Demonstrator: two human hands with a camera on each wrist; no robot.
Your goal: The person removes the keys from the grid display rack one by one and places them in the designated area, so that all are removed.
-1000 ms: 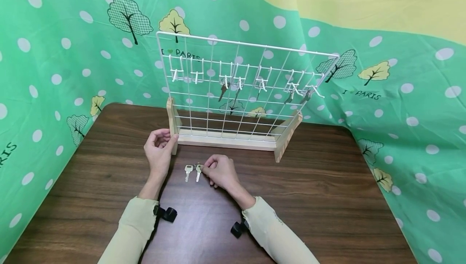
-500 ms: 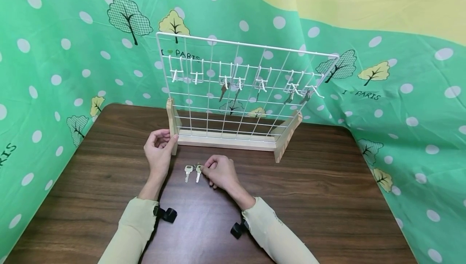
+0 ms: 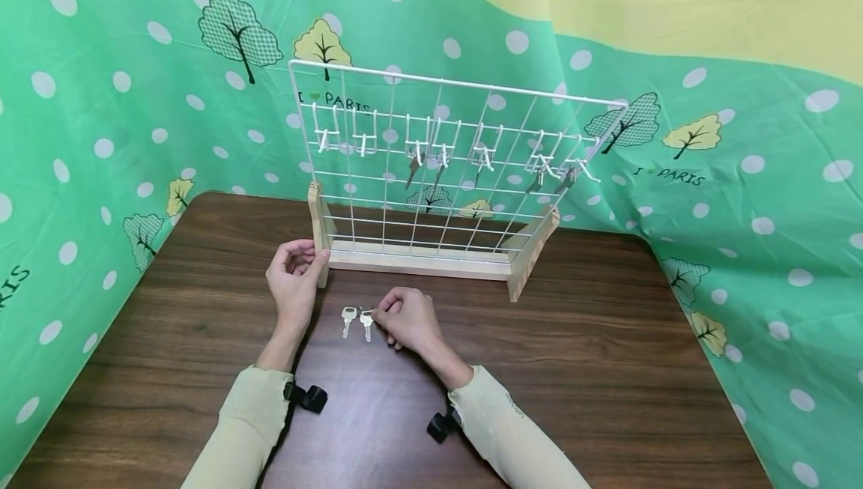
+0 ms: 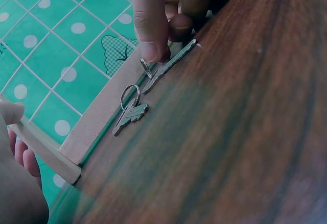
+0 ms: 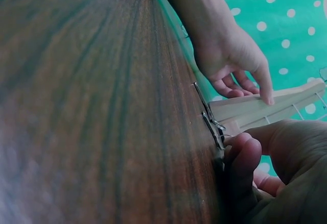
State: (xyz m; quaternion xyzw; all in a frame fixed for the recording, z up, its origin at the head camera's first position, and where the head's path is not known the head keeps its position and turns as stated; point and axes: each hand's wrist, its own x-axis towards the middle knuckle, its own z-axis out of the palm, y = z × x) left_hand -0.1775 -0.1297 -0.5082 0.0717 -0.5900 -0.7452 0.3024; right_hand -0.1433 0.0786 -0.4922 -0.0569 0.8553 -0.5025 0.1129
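- Near key [image 3: 367, 328]: located at the tips of the right-hand fingers, just to their left. Whether it lies flat or is slightly lifted cannot be told.
- Handling, as judged: light, stiff metal; not fragile. Smooth flat faces could slip, and a thin profile gives little to catch against the table [image 3: 593, 369].
- Hold point: the split ring [image 4: 146, 70], at the fingertips, appears the better grip; it stands proud of the table, though the key would likely swivel from it.
- Right hand [image 3: 407, 317]: fingers narrow, thumb and index pinching at the ring.
- Second key [image 3: 347, 330]: on the table, left of the near key and well short of the left-hand fingers; close enough that the two could snag.
- Left hand [image 3: 294, 279]: thumb and curled fingers hold the wooden upright [image 3: 315, 212] of the wire rack [image 3: 418, 266]; pressure cannot be judged.
- Hanging keys [image 3: 414, 168]: on the rack's hooks, beyond and above the right-hand fingers.
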